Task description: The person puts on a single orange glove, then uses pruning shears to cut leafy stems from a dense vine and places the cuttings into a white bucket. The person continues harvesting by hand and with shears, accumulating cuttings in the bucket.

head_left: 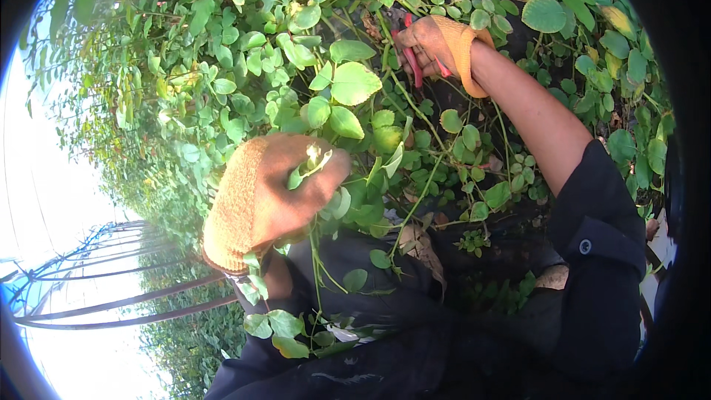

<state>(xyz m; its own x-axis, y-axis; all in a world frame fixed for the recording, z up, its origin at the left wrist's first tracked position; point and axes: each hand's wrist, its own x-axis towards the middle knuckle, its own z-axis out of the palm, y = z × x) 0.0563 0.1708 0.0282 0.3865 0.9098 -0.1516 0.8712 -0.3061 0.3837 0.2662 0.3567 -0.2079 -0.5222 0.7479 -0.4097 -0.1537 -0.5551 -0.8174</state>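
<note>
My left hand, in an orange knit glove with a dirt-stained palm, is closed around a few leafy stems. Their leaves hang below the fist, and a pale curled shoot pokes out above the thumb. Farther off and to the right, my right hand wears a matching glove with its cuff folded back. It grips red-handled pruning shears beside a green stem in the bush. Foliage and the hand hide the blades.
Dense rose-like bushes fill the far side and both flanks. A long thin stem arches down between my arms toward dark ground. Curved metal bars stand at the lower left, against bright light. Dry leaves lie near my dark clothing.
</note>
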